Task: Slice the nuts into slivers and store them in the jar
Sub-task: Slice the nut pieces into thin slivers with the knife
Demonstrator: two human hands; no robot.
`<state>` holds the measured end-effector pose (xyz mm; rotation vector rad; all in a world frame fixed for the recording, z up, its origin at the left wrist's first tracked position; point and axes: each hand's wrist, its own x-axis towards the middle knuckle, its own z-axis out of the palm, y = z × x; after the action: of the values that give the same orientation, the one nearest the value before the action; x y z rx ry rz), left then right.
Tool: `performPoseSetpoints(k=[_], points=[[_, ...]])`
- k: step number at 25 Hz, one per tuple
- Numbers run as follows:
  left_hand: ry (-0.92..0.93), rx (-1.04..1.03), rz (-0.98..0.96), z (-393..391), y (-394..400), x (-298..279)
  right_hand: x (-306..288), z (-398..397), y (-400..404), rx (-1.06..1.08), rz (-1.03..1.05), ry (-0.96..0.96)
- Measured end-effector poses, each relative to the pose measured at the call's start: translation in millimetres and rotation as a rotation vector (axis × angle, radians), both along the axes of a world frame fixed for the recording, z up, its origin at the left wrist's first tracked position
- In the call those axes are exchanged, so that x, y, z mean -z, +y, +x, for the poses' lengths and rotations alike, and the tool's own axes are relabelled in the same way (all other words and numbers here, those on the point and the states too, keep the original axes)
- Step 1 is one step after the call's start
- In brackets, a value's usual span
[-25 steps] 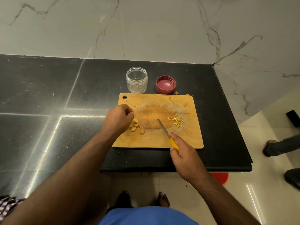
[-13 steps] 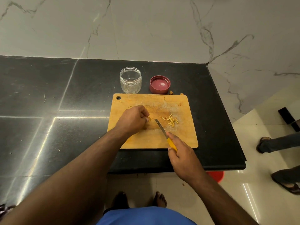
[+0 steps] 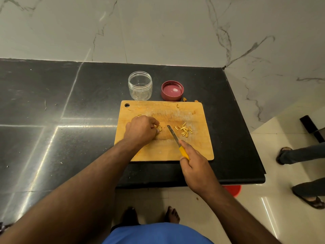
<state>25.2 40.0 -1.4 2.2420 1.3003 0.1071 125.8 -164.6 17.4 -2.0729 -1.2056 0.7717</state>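
Nuts (image 3: 159,128) mostly hidden under left hand (image 3: 140,131), knife handle (image 3: 183,153) partly covered

The left hand (image 3: 141,130) now sits near the middle of the cutting board (image 3: 198,152), where a second ago it was over at the board's left side, curled above a small heap of whole nuts. That heap no longer shows; the hand covers the spot, and only one nut (image 3: 159,128) peeks out at its fingertips, pinched against the wood. The gap between this hand and the knife (image 3: 173,135) is much smaller, the nut now lying just left of the blade. The right hand (image 3: 195,166) grips the yellow handle with the blade angled a little more toward the upper left of the frame.
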Motion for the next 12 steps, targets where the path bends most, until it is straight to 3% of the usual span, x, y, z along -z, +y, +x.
performPoseSetpoints(k=[12], points=[[0.006, -0.07, 0.094, 1.6, -9.7, 6.3, 0.4, -16.6, 27.0, -0.137, -0.14, -0.217]])
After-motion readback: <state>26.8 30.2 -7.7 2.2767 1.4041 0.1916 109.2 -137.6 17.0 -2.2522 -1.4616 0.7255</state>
